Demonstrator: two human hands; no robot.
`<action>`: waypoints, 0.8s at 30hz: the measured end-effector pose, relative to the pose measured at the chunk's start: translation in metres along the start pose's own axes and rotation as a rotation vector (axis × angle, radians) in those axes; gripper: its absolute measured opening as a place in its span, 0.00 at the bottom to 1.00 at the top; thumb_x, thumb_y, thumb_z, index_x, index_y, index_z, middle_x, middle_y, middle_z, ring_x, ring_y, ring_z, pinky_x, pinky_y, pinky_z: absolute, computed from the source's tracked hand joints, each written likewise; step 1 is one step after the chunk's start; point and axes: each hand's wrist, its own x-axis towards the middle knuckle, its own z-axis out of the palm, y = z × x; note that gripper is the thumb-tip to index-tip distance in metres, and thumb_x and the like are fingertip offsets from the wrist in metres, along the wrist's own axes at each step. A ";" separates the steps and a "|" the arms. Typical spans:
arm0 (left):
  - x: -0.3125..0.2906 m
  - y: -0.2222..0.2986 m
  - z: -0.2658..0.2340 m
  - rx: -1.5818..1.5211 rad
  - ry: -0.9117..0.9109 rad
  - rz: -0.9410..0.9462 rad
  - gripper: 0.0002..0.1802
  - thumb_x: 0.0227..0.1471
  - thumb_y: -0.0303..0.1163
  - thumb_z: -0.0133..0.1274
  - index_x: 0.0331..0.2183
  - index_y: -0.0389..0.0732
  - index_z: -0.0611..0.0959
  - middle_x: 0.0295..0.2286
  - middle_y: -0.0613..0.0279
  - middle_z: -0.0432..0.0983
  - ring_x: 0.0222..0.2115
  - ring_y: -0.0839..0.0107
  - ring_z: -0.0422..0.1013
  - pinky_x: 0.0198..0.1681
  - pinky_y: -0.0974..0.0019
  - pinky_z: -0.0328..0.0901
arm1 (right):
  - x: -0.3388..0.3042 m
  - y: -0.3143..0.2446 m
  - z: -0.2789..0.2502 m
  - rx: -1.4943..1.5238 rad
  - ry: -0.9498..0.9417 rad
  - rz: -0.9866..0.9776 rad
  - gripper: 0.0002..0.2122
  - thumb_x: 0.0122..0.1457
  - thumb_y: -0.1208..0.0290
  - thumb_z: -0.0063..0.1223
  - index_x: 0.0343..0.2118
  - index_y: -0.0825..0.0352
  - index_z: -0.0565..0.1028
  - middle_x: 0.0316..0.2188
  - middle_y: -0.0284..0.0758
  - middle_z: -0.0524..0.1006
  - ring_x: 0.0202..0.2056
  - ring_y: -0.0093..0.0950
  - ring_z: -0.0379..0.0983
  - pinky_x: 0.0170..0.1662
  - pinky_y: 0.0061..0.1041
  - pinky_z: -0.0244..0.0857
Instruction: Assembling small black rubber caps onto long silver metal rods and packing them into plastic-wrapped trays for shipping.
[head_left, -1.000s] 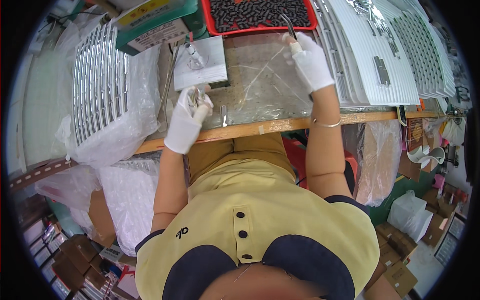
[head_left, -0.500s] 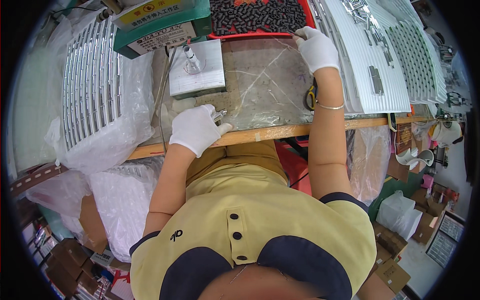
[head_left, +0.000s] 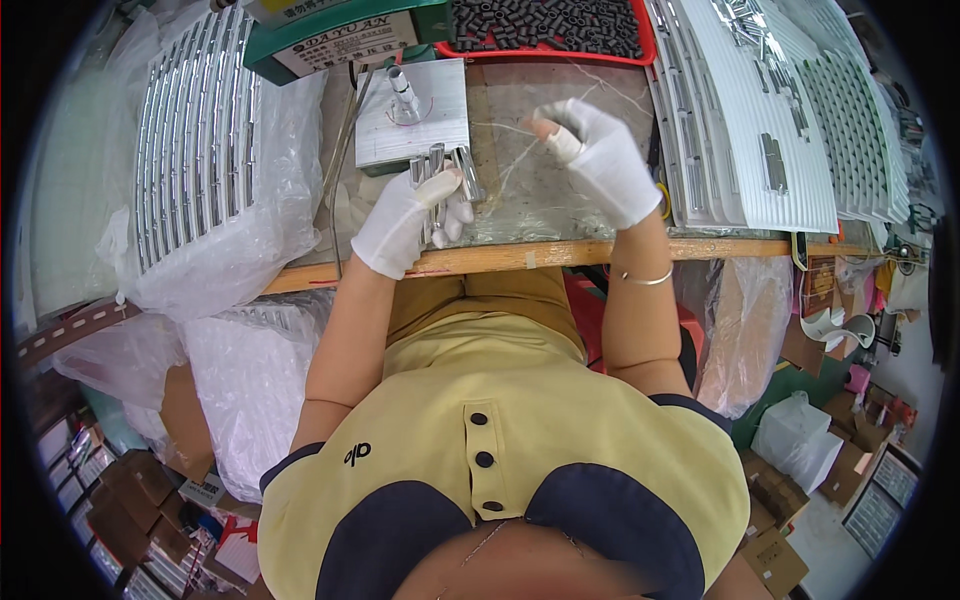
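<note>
1. Gloved left hand [head_left: 408, 215] grips a bunch of small metal tubes [head_left: 445, 170], fanned upward within easy reach.
2. Right hand [head_left: 597, 160], fingers curled, pinches something too small to identify above the worktop [head_left: 530, 205].

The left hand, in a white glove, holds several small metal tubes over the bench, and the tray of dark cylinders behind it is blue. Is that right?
Not quite: the tray is red, as the head view shows. The white-gloved left hand does hold several small metal tubes over the bench.
</note>
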 end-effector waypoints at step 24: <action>0.003 -0.014 0.006 0.149 0.044 0.281 0.14 0.54 0.30 0.48 0.43 0.37 0.71 0.29 0.62 0.76 0.17 0.84 0.66 0.15 0.81 0.56 | 0.115 0.044 -0.074 -1.085 -0.079 0.294 0.11 0.56 0.61 0.45 0.37 0.51 0.79 0.39 0.34 0.77 0.41 0.36 0.74 0.43 0.37 0.68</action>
